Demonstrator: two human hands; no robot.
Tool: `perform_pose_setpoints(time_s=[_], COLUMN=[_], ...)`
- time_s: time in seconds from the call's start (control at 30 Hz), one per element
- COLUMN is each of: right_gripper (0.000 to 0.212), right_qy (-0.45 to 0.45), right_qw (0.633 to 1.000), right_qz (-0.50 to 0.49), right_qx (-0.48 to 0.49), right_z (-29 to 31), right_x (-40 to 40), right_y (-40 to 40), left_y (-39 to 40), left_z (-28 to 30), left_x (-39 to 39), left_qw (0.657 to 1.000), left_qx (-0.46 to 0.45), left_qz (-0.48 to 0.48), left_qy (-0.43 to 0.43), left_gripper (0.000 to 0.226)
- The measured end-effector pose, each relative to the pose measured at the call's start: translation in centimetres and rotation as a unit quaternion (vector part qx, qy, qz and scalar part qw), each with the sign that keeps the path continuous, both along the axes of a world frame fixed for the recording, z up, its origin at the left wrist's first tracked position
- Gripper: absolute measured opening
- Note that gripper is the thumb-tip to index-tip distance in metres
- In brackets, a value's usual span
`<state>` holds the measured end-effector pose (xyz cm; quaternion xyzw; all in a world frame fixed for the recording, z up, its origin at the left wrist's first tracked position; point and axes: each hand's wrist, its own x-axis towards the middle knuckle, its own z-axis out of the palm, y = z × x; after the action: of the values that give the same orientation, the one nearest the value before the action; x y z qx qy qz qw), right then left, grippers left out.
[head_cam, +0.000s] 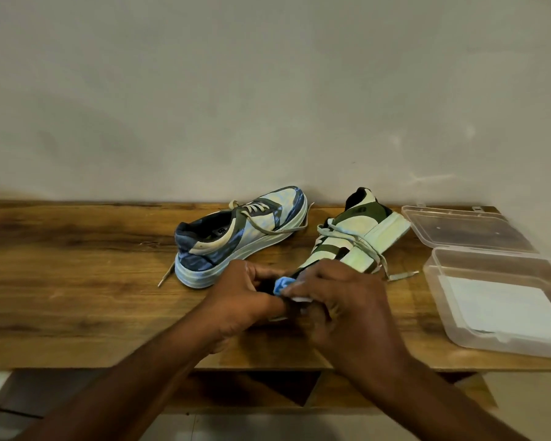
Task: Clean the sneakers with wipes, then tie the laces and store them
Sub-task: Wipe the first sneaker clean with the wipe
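Domestic room, type not determinable: plain painted wall point(268, 90) across upper frame, wood-grain table point(77, 281) against it at centre, tiled floor point(252, 428) along bottom edge.

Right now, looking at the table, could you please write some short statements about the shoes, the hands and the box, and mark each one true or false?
1. The blue sneaker stands upright on the wooden table. True.
2. Its laces are tied in a bow. False: they hang loose, one end trailing onto the table.
3. Both the left hand and the right hand are at the green and white sneaker, with a white wipe between them. True.
4. The clear plastic box is closed. False: its lid lies open, white wipes inside.
5. The box is left of the sneakers. False: it is on their right.
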<state>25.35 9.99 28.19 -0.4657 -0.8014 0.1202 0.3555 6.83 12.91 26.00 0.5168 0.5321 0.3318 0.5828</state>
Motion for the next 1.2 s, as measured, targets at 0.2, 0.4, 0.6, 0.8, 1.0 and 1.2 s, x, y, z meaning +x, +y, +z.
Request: perform_pose_setpoints(time_s=[0.2,0.4,0.6,0.8,1.0,1.2], right_gripper=[0.038,0.036,0.036,0.037,0.040,0.035], right_qy=[0.030,0.086,0.057,0.098,0.120,0.045], right_qw=[0.998,0.986,0.998,0.992,0.985,0.998], right_qz=[-0.049,-0.140,-0.001,-0.078,-0.123,0.013], right_qx=[0.013,-0.006,0.009,0.018,0.001,0.039], right_z=[0.0,-0.3,-0.9,-0.6,-0.7,-1.4], right_x=[2.6,4.5,0.9,4.0,4.2,0.8], right_y=[2.6,3.9,0.1,2.9,3.2,0.2], left_y=[0.0,0.1,0.1,0.3,0.5,0.2], left_z=[0.4,0.1,0.2,0.0,-0.2,-0.3], left_x=[0.1,0.1,0.2,0.1,0.1,0.0], left_qw=[1.000,1.000,1.000,1.000,1.000,0.999], left_qx=[-0.015,-0.003,0.011,-0.010,-0.003,-0.001], left_qz=[-0.002,0.005,-0.003,-0.007,0.016,-0.005], left_qy=[-0.014,-0.003,-0.029,-0.022,-0.016,-0.034], left_gripper=[0.061,0.073,0.057,0.072,0.082,0.056])
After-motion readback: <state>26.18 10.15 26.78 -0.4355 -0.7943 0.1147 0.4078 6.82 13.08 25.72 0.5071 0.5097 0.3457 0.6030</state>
